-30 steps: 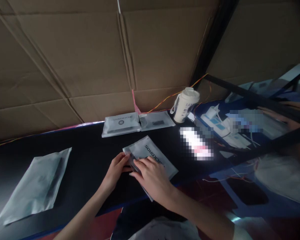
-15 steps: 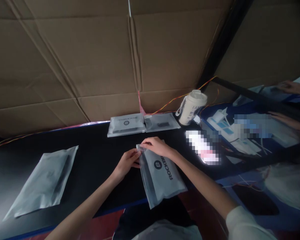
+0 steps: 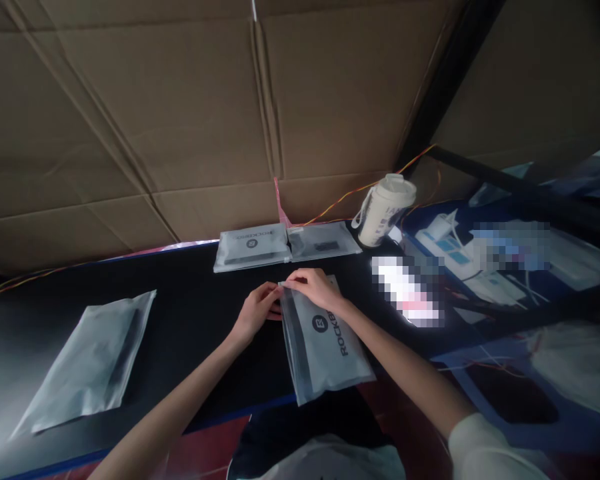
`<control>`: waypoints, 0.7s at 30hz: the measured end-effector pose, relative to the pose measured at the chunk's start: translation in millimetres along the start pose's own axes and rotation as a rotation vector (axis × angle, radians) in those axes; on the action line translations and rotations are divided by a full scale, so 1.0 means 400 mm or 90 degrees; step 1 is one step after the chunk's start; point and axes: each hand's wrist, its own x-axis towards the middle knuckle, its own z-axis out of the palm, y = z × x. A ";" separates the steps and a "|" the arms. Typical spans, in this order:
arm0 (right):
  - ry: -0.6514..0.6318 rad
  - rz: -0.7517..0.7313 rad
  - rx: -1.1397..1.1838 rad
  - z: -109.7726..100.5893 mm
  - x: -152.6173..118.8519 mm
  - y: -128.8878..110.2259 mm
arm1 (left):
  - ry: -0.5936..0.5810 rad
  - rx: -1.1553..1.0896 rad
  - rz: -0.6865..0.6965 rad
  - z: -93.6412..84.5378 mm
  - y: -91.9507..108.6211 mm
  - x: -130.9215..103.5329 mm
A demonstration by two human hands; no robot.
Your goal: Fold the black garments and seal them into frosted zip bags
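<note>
A frosted zip bag point(image 3: 330, 363) with a black logo and "ROCKBR…" lettering lies at the table's near edge, its lower end overhanging towards my lap. My left hand point(image 3: 257, 310) pinches the bag's far left corner, with the thumb and fingers closed at its edge. Over the same corner, my right hand point(image 3: 313, 287) has its fingers pressed together on the bag's top. The fingertips of both hands meet there and hide the corner itself. A dark strip shows along the bag's left side.
Another frosted bag point(image 3: 90, 363) lies at the left. Two more, a printed bag point(image 3: 253, 245) and a plain-faced bag point(image 3: 325, 241), rest by the cardboard wall point(image 3: 190, 120). A white lidded cup point(image 3: 387, 210) and a blurred-out bright object point(image 3: 405, 290) are at the right, beside a power strip point(image 3: 447, 247).
Both hands stay at the bag's corner, which has shifted slightly. The co-worker's hands at the far right have gone out of view.
</note>
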 end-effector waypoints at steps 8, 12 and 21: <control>0.127 0.023 -0.113 -0.031 -0.001 0.025 | -0.075 0.033 -0.066 0.061 -0.039 -0.085; 0.136 0.036 -0.163 -0.046 -0.005 0.040 | -0.135 0.059 -0.116 0.092 -0.062 -0.176; 0.099 0.054 -0.272 -0.021 -0.051 -0.008 | -0.173 0.211 -0.110 0.108 -0.089 -0.280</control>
